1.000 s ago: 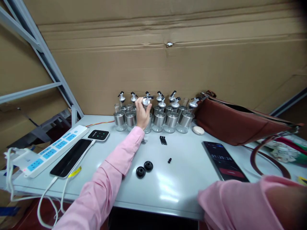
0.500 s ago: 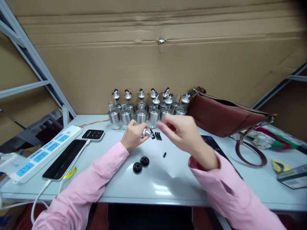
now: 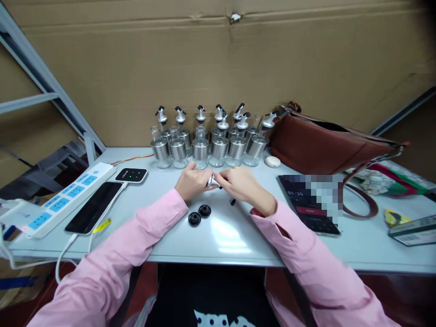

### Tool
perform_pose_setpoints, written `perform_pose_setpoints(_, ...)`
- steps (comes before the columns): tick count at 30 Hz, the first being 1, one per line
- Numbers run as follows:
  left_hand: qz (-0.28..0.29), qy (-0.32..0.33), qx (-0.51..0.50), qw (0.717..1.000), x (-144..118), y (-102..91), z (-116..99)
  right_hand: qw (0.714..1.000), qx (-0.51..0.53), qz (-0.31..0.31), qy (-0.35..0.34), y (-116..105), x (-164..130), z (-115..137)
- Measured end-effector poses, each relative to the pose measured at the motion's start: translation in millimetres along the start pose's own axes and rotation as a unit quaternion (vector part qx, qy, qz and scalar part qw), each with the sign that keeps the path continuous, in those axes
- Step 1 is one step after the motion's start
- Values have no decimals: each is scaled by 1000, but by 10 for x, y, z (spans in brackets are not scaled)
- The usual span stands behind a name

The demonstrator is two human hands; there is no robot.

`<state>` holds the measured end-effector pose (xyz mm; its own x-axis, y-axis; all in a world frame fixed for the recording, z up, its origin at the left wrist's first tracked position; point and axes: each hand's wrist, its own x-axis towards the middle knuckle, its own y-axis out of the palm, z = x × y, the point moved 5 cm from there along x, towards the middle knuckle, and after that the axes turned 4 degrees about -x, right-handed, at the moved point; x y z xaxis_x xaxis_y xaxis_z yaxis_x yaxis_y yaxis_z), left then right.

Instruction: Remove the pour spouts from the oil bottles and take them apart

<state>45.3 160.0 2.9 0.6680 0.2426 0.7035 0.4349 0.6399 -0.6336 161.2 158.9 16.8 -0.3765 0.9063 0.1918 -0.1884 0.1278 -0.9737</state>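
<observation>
Left hand (image 3: pixel 194 182) grip pinches a silver spout (image 3: pixel 211 182) at its left end. Right hand (image 3: pixel 243 184): fingertips at the spout's right end, but can't tell if they're pinched on it. Spout sits between the hands, long axis roughly left-right; both hands hide part of it. Whether it touches the table (image 3: pixel 177 245): can't tell. Small black plug (image 3: pixel 232 202) on the table, just on the near side of the right hand, closer to it than to the left. Two black discs (image 3: pixel 194 219), side by side, near side of left hand, closer to that one. Far side of both hands: upright glass bottles (image 3: pixel 200 150), the near row's left three bare-necked. Phone (image 3: pixel 304 207) to the right, apart from the spout.
</observation>
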Motion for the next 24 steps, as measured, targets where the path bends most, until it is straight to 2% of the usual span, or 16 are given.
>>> perform_pose_setpoints(3, -4, 2, 4, 1000, -5, -8, -9, 999, 11, 28, 43, 49, -22, -2)
perform_pose_setpoints(9, 4, -37, 1, 999, 18, -78, -19, 987, 134, 58, 68, 68, -76, 4)
perform_pose_setpoints(16, 7, -58, -47, 997, 11, -58, -23, 985, 141, -26, 94, 53, -72, -112)
perform_pose_setpoints(21, 5, -78, -96, 992, -15, -38, -27, 985, 153, -70, 33, 69, -57, -92)
perform_pose_setpoints(24, 41, -107, -98, 989, -29, 12, -1, 985, 147, -93, 1, 63, -29, -82)
